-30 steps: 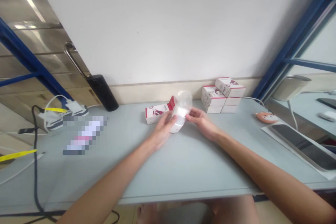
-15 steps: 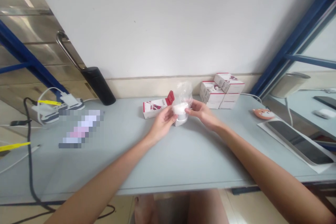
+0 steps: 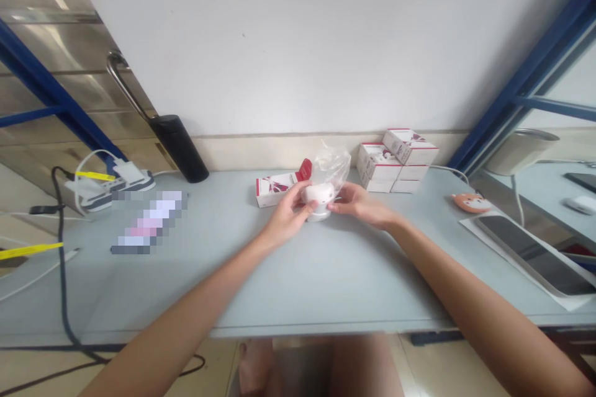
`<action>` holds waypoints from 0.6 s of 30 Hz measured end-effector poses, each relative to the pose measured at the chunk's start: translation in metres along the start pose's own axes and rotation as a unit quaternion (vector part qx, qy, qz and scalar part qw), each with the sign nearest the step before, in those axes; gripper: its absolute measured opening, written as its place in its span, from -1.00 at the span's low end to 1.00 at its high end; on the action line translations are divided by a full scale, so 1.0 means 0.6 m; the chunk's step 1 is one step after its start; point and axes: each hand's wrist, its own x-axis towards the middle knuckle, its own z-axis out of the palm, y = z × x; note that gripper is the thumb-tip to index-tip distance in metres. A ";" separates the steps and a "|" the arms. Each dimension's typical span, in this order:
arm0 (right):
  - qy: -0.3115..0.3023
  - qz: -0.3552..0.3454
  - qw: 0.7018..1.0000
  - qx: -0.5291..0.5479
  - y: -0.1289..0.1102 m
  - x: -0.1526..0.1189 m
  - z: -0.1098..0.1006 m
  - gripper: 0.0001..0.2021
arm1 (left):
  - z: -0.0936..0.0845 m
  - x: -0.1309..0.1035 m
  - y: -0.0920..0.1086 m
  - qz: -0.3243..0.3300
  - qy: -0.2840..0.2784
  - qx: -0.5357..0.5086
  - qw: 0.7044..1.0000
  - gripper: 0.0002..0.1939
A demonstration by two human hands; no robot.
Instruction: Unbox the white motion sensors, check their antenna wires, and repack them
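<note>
Between my hands, over the middle of the desk, is a small white rounded device (image 3: 318, 193) with a paler round part below it. A clear plastic bag (image 3: 333, 164) puffs up above and behind the device. My left hand (image 3: 289, 216) closes on the device's left side, its thumb at the front. From the right, my right hand (image 3: 357, 205) pinches near the device's lower edge, by the bag; what exactly its fingertips grip is hard to make out. Just behind my left hand lies a white and red box (image 3: 274, 190) with its red flap raised.
Stacked white and red boxes (image 3: 395, 164) stand by the wall at right. Further right are an orange animal-faced item (image 3: 471, 202) and a dark phone-like slab (image 3: 535, 254) on white paper. A black cylinder (image 3: 180, 147), a power strip (image 3: 116, 189) and cables occupy the left.
The device has turned in my hands, so more of its rounded top faces me. The bag now spreads wider, up and to the right. The whole view has shifted slightly.
</note>
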 end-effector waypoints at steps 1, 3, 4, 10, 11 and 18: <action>-0.002 0.000 1.000 -0.005 -0.001 -0.001 -0.001 -0.52 | -0.001 0.000 0.003 -0.001 -0.003 0.001 1.000 -0.50; -0.006 -0.002 1.000 -0.017 -0.004 -0.002 -0.003 -0.51 | -0.002 0.001 0.007 -0.002 -0.004 0.001 1.000 -0.51; -0.008 -0.001 1.000 -0.022 -0.005 -0.002 -0.003 -0.49 | -0.003 0.002 0.008 -0.006 -0.004 -0.002 1.000 -0.50; 0.020 -0.011 1.000 -0.005 -0.018 -0.005 0.000 -0.48 | -0.007 0.008 0.008 -0.029 -0.004 0.002 1.000 -0.41; 0.035 -0.014 0.999 -0.001 -0.019 -0.005 0.001 -0.48 | -0.008 0.009 0.008 -0.027 -0.006 0.008 1.000 -0.40; 0.102 -0.016 0.995 -0.003 -0.022 -0.001 0.010 -0.50 | -0.010 0.003 0.019 -0.006 -0.018 0.069 0.997 -0.43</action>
